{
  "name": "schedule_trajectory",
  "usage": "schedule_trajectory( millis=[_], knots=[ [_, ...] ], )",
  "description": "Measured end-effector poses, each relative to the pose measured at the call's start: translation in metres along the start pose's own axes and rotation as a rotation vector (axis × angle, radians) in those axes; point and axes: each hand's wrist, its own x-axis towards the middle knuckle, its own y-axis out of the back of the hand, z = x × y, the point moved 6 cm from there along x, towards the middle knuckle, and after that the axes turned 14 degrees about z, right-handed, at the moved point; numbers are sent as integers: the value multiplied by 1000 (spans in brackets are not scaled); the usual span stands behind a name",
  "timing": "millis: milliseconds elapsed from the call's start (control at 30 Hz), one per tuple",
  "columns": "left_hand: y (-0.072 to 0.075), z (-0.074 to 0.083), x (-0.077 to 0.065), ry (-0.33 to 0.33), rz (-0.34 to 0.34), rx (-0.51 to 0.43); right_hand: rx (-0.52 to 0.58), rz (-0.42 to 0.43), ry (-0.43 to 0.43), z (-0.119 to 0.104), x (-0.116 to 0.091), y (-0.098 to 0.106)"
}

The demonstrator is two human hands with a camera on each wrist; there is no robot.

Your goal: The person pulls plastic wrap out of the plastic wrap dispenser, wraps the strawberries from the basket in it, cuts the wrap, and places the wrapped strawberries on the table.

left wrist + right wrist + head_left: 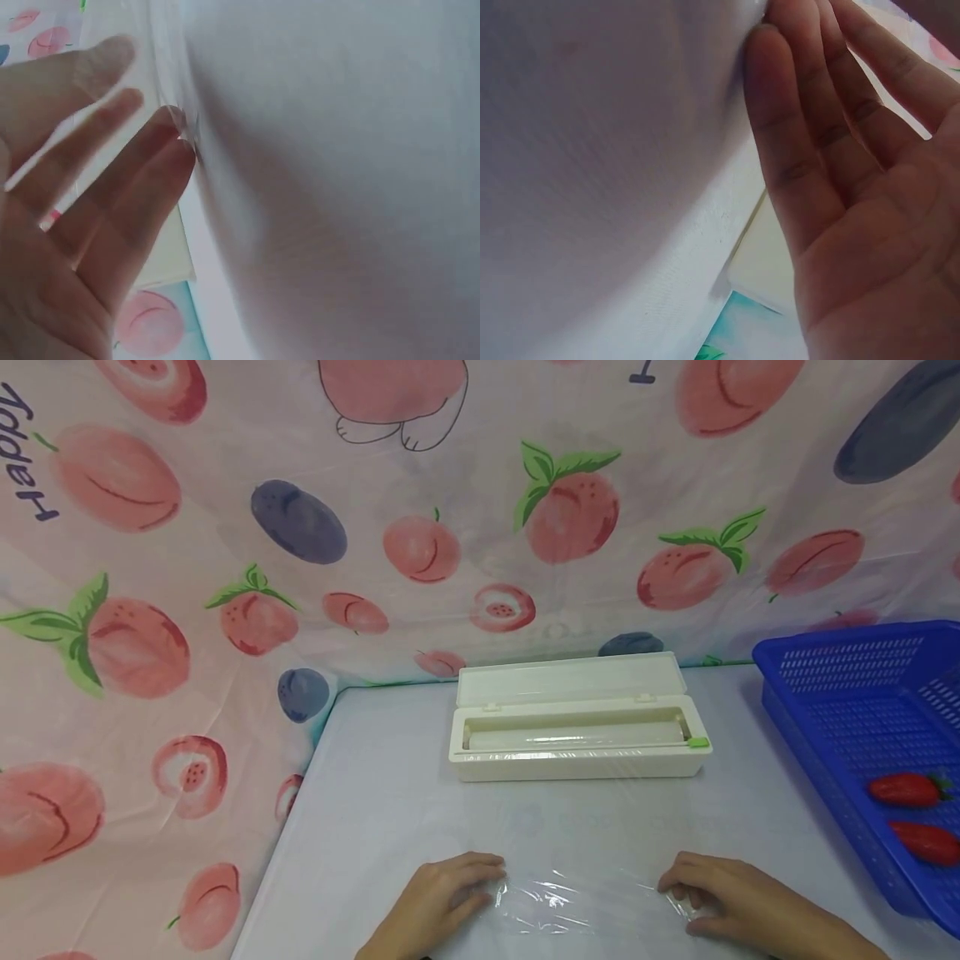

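A sheet of clear plastic wrap [555,902] stretches over the white tabletop, glinting between my two hands. My left hand [444,897] is at its left edge; in the left wrist view the fairly straight fingers [142,184] touch the film with their tips, the thumb apart. My right hand [731,893] is at the opposite edge, fingers [791,127] nearly straight and tips against the film. Behind the hands stands a white wrap dispenser box [577,766], its lid [570,681] raised and a roll of film [573,737] inside.
A blue plastic basket [806,768] on the right holds red strawberry-like fruit [906,790]. A small green slider [698,742] sits at the dispenser's right end. Fruit-printed cloth [420,635] covers the wall behind and left of the white table [360,793].
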Motion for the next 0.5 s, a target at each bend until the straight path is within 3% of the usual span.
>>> schedule_trajectory(
  millis=[200,367,500],
  knots=[
    [-5,0,0,119,-100,128,5,-25,-25,1,0,0],
    [-7,3,2,124,-139,204,19,-70,-102,5,0,-1],
    [-9,3,0,119,-159,236,26,-56,-65,3,0,0]
  ],
)
